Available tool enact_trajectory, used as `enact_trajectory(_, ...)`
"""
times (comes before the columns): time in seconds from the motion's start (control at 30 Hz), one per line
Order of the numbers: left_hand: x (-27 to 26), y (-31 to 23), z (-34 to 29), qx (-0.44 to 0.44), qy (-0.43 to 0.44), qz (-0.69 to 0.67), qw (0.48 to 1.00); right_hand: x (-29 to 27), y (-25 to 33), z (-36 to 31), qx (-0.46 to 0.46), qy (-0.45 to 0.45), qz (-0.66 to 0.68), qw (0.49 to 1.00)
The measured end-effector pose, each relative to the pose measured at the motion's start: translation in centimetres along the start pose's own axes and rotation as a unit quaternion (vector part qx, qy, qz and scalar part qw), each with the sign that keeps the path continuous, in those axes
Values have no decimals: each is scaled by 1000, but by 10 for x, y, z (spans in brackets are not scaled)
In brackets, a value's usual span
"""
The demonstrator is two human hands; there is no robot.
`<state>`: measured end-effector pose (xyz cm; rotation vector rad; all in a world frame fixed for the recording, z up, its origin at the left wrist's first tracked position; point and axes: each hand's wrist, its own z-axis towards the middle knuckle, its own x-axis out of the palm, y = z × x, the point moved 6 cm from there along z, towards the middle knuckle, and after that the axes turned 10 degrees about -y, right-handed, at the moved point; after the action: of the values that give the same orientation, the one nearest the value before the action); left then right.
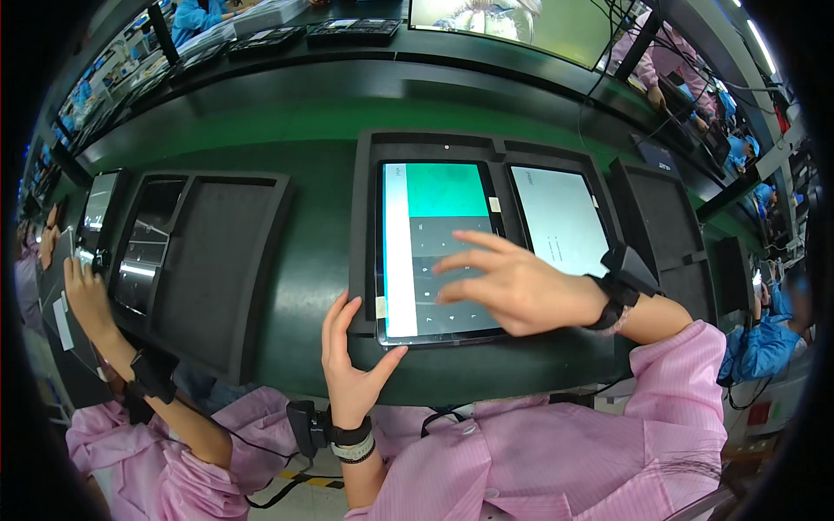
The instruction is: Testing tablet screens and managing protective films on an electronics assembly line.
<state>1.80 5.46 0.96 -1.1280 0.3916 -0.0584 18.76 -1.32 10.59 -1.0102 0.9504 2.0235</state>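
Observation:
A large tablet (447,239) with a lit green, white and grey keypad screen lies in a black foam tray (369,148) in front of me. Over its keypad hovers my right hand (512,286), fingers spread and holding nothing; whether a fingertip touches the glass I cannot tell. My left hand (352,365) is open at the tablet's lower left corner, its fingers along the left side and its thumb by the bottom edge. Beside it, in the same tray, rests a second tablet (560,217) with a pale, nearly blank screen, partly covered by my right hand and wrist.
Left of me stands another foam tray (213,269) with dark devices. A co-worker's hand (87,300) reaches past it. More foam (665,217) lies at the right. Cables (599,82) hang at the upper right; a shelf with a screen (512,26) runs behind the green table (313,260).

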Motion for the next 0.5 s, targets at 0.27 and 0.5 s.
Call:
enact_trajectory(0.27, -1, -2, -2, 11, -6, -7, 1000, 21, 14, -7, -25, 32, 34, 999)
enact_trajectory(0.5, -1, 0, -2, 10, -10, -16, 1000, 7, 10, -2, 4, -12, 2, 1000)
